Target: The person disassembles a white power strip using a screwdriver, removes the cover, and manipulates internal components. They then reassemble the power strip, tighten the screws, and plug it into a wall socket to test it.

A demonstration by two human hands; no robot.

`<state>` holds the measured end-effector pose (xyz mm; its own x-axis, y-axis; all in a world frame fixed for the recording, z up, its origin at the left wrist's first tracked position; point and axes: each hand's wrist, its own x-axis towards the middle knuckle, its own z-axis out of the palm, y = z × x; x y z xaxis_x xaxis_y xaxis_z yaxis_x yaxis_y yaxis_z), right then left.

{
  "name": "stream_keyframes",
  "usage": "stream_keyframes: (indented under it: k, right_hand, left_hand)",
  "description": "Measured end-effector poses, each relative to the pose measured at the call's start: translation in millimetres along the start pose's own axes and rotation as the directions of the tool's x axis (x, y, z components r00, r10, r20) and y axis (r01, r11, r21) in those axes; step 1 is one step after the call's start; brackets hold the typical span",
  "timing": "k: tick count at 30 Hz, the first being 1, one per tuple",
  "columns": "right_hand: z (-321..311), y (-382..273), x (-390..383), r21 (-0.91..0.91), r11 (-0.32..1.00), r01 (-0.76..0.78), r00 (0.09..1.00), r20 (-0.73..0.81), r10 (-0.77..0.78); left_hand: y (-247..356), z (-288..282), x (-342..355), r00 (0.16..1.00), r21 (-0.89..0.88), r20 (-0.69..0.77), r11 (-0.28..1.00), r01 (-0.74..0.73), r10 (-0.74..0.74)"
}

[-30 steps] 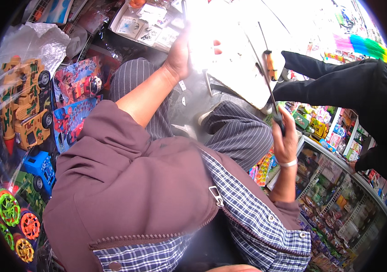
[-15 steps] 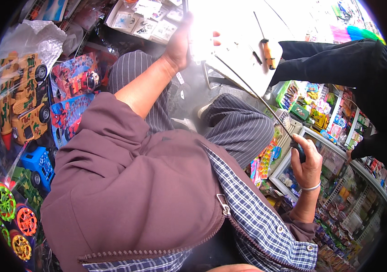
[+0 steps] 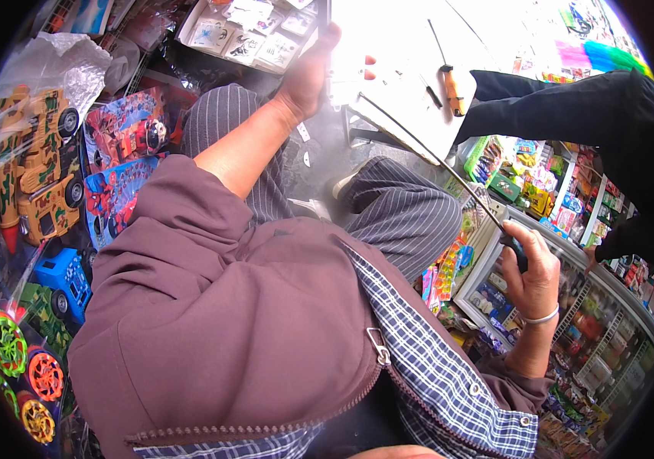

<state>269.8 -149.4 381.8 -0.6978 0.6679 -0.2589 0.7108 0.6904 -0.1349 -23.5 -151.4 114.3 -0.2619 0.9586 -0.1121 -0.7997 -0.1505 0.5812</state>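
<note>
My right hand [image 3: 532, 277], with a pale bangle on its wrist, is closed round the dark handle of a long thin screwdriver [image 3: 430, 151]. The shaft slants up and left, its tip close to my left hand. That left hand [image 3: 305, 83] is raised and grips a white flat-sided object [image 3: 340, 65] whose outline is mostly lost in glare. Two fingertips show on its far side. Beyond the shaft, a second screwdriver [image 3: 453, 92] with an orange handle lies on the white tabletop [image 3: 411, 115], beside a small black slim tool [image 3: 432, 93].
A box of small packets [image 3: 223, 34] sits at the far left. Packaged toy trucks [image 3: 40, 168] and colourful wheels [image 3: 7, 343] crowd the left side. At right are a glass-topped case [image 3: 572, 294], shelved packets and another person's dark-trousered leg [image 3: 549, 99].
My right hand has shifted slightly right and down with the long screwdriver. My left hand and the white object have moved slightly right.
</note>
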Motion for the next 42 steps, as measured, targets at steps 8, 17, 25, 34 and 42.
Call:
stream_keyframes:
  k: [8, 17, 25, 34, 42]
  right_hand:
    - [-28.8, -27.5, 1.9, 0.054, 0.984, -0.170, 0.967, 0.201, 0.156]
    - [-17.4, -20.0, -21.1, 0.023, 0.993, -0.120, 0.992, 0.031, 0.119]
    - [2.7, -37.1, -54.9, -0.113, 0.972, -0.206, 0.974, -0.118, 0.193]
    - [7.0, -37.9, -75.9, 0.039, 0.982, -0.184, 0.977, -0.104, 0.187]
    - [-2.6, -39.7, -64.2, 0.079, 0.986, -0.149, 0.985, -0.077, 0.155]
  left_hand:
    - [-28.4, -45.8, 3.2, 0.986, 0.408, 0.094, 0.898, -0.166, 0.139]
    - [-16.9, -25.3, -6.0, 0.995, 0.209, -0.017, 0.973, 0.095, -0.093]
    - [-23.5, -22.8, -14.7, 0.984, 0.192, 0.028, 0.967, 0.169, -0.177]
    - [-28.4, -11.2, -18.6, 0.982, 0.210, 0.043, 0.962, 0.173, -0.186]
    - [-23.4, -22.5, -14.8, 0.988, 0.232, 0.039, 0.963, 0.134, -0.147]
